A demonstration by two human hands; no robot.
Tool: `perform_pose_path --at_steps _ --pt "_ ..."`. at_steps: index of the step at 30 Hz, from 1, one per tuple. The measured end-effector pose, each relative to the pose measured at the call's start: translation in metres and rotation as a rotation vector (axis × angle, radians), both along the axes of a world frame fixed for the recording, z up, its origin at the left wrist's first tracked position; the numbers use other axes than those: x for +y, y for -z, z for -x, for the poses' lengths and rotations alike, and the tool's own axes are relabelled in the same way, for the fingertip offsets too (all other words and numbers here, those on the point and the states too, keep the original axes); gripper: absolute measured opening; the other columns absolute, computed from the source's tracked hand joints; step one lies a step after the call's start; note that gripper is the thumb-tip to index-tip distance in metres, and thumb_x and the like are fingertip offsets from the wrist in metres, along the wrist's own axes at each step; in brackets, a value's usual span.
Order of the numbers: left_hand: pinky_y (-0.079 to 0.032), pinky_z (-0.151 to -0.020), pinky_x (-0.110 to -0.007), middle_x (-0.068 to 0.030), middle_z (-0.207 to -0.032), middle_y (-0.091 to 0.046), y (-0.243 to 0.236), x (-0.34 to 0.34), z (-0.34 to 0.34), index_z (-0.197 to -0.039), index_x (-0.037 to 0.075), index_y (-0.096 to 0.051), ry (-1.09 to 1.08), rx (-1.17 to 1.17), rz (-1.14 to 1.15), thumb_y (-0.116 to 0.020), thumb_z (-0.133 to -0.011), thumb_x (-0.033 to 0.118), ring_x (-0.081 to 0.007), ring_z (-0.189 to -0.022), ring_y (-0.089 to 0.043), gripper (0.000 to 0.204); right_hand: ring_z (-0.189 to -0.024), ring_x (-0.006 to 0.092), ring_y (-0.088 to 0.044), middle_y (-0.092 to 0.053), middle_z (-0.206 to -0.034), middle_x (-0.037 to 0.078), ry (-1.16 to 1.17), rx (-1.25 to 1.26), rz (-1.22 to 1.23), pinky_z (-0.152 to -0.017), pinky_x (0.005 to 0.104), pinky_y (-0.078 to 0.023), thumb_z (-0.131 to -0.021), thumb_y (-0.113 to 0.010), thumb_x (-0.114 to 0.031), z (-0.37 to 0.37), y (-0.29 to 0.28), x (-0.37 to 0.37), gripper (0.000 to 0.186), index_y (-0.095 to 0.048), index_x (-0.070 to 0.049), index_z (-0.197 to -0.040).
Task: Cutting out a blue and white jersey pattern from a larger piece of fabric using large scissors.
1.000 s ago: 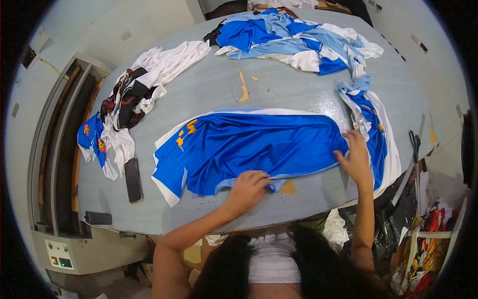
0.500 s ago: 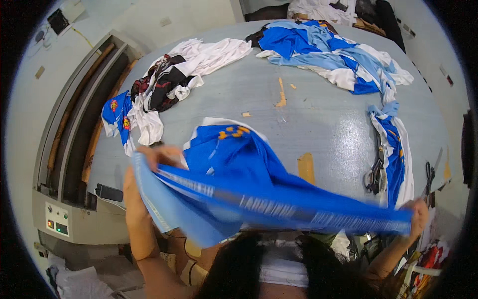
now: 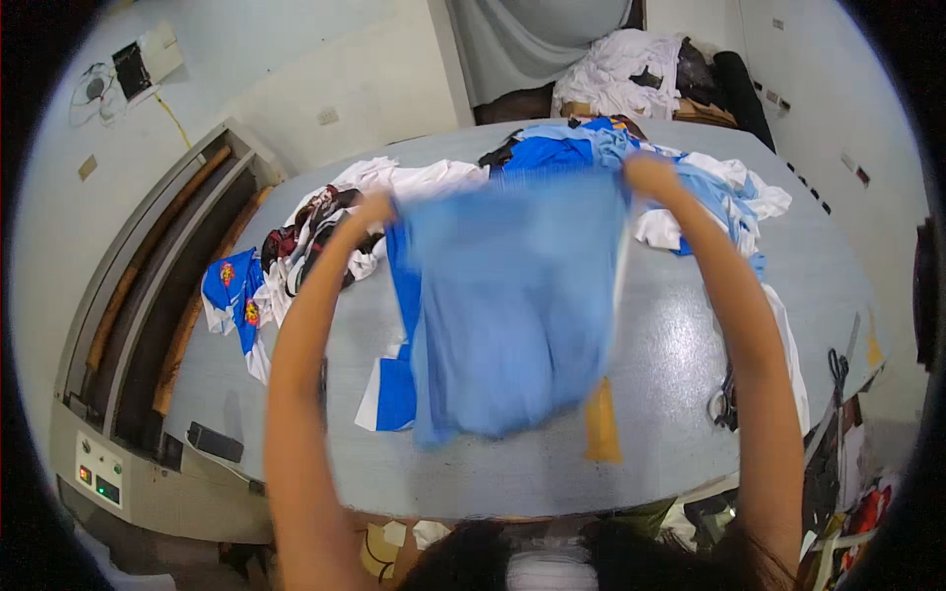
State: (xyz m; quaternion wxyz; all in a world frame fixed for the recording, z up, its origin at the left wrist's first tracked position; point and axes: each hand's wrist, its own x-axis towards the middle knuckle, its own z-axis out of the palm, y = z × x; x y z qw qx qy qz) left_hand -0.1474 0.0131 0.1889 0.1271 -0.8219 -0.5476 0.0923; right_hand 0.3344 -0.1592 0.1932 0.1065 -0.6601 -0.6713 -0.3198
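Note:
With both arms stretched forward, my left hand (image 3: 377, 211) and my right hand (image 3: 645, 177) hold up a light blue fabric piece (image 3: 507, 305) by its top corners, above the middle of the grey table (image 3: 670, 433). The piece is blurred by motion and has darker blue and white cloth behind its edges. A blue-and-white corner (image 3: 394, 394) shows at its lower left. Behind my right hand lies a pile of blue and white garments (image 3: 547, 153).
A heap of white and dark garments (image 3: 315, 231) lies on the left, beside a machine with rollers (image 3: 158, 286). A small dark box (image 3: 215, 441) sits front left. Scissors (image 3: 838, 369) and more scissors (image 3: 721, 404) lie right. A white fabric heap (image 3: 611, 74) stands at the back.
The fabric was lying flat, then was lifted and swung low across my body; now both hands raise it higher and farther forward, with its light blue side toward me.

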Motion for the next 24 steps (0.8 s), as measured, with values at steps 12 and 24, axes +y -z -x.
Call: perform_pose_path --at_steps 12,24 --pt "-0.044 -0.082 -0.027 -0.01 -0.09 -0.065 -0.188 -0.172 0.021 -0.094 0.002 -0.061 0.495 -0.959 -0.764 -0.05 -0.073 -0.004 -0.0177 -0.091 -0.06 0.024 -0.085 0.0203 -0.06 -0.063 -0.094 0.014 -0.383 0.408 -0.439 -0.081 0.0295 -0.044 -0.08 -0.055 -0.013 -0.012 -0.167 -0.232 0.029 -0.057 -0.002 -0.107" --pt "-0.041 -0.091 -0.031 -0.0111 -0.092 -0.066 0.085 -0.265 0.108 -0.08 0.001 -0.068 0.203 -0.832 0.175 -0.041 -0.063 -0.014 -0.0246 -0.1 -0.059 0.035 -0.094 0.0318 -0.059 -0.062 -0.1 0.014 -0.431 0.565 0.068 -0.083 0.0383 -0.047 -0.058 -0.049 0.008 0.085 0.119 -0.323 0.045 -0.061 -0.006 -0.099"
